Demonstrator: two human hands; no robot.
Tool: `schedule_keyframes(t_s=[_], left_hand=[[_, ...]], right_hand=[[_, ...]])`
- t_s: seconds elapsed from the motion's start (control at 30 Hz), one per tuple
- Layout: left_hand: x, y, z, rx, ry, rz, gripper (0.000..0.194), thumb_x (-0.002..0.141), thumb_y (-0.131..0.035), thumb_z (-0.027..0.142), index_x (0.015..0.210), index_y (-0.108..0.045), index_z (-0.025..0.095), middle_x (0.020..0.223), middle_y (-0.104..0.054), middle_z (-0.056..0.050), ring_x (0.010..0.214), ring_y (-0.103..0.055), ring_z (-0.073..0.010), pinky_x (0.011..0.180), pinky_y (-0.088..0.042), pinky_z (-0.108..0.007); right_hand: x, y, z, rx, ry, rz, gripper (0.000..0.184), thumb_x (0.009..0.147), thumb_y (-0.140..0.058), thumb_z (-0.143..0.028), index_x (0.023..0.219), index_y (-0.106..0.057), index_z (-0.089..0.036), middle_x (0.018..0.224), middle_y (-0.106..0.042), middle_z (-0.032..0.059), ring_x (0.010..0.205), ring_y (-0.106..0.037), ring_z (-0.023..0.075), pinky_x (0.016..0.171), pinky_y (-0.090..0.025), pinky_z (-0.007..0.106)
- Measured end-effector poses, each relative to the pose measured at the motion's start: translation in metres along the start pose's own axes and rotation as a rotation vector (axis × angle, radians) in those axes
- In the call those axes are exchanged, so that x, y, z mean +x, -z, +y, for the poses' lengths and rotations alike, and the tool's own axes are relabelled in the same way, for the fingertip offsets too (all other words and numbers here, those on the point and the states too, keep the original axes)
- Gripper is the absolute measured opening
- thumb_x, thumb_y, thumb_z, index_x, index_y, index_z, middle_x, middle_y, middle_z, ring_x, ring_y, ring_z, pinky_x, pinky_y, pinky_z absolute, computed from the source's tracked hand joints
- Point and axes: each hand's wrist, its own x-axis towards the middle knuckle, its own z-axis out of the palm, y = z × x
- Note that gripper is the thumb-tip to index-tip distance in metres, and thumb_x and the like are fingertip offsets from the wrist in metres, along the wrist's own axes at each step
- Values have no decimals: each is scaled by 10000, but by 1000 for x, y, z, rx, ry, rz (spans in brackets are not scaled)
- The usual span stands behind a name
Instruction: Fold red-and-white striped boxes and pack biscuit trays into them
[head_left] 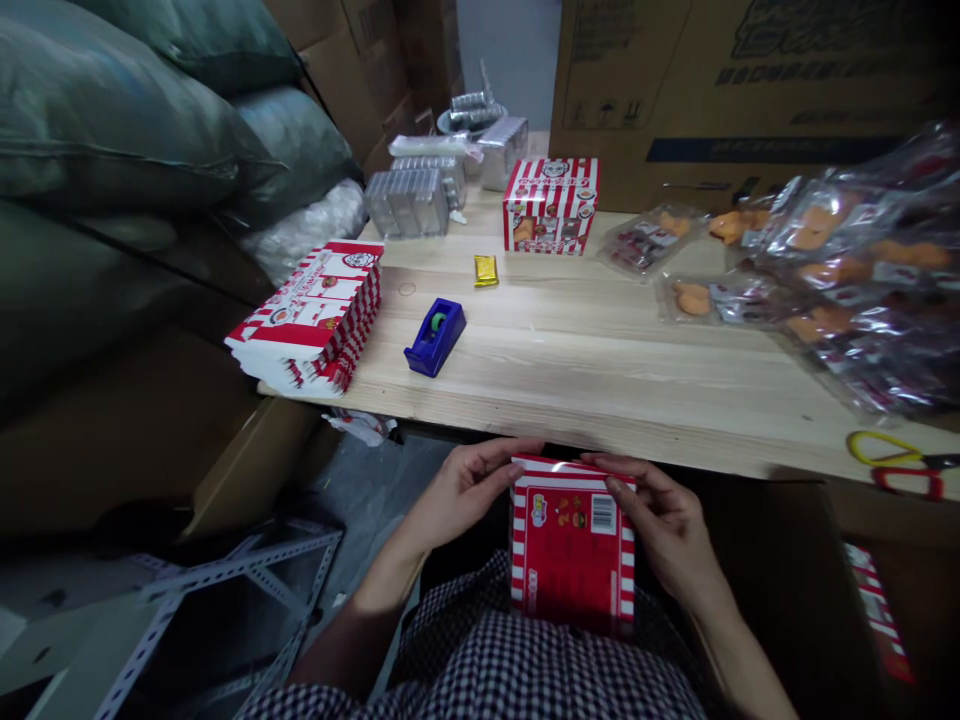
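Between my two hands, over my lap, is a red-and-white striped cardboard box [574,550] with a barcode on the side that faces up. My left hand [476,485] pinches its upper left corner between thumb and fingers. At the upper right corner, my right hand [652,505] grips the edge, thumb on top. What lies inside the box, if anything, is hidden. On the table in front stand a blue tape dispenser [436,338] with a green core and a small gold packet [485,270]. To the left lies a stack of flat striped boxes [315,305].
One assembled striped box [551,205] stands at the back, beside clear plastic cases [409,203]. Bagged orange toys [862,270] heap up on the right. Scissors [900,462] rest near the table's front right edge. Big green sacks [135,110] crowd the left; a large carton [622,100] stands behind.
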Motion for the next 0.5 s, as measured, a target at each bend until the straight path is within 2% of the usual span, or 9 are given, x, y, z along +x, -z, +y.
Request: schedule_keyframes(t_s=[0.1, 0.3, 0.4, 0.5], left_hand=[[-2, -1, 2, -57, 22, -12, 397, 953, -583, 328, 1313, -634, 169, 1245, -710, -114, 1102, -684, -225, 990, -516, -358], [-5, -13, -7, -33, -26, 45, 509, 944, -600, 319, 1431, -514, 199, 1300, -672, -111, 1119, -656, -209, 995, -504, -348], [-3, -13, -9, -60, -19, 43, 471, 949, -592, 318, 1399, -548, 188, 1298, -671, -118, 1125, -655, -218, 996, -504, -359], [-1, -11, -7, -99, -7, 9, 449, 943, -600, 309, 1376, -576, 192, 1283, -683, -120, 1127, -663, -229, 999, -506, -377]], right_hand=[[-1, -3, 3, 7, 10, 9, 205, 910, -669, -391, 1064, -706, -262, 1307, -673, 93, 1173, -647, 284, 959, -544, 417], [-9, -19, 5, -10, 121, 151, 136, 933, -634, -375, 1030, -650, -281, 1327, -648, 72, 1278, -571, 270, 1081, -441, 439], [-9, -19, 2, -15, 122, 116, 150, 946, -609, -393, 1037, -646, -280, 1342, -637, 73, 1288, -563, 267, 1110, -413, 441], [-6, -13, -1, -26, 40, 42, 234, 952, -593, -432, 1118, -655, -279, 1389, -614, 77, 1262, -589, 277, 1057, -472, 425]])
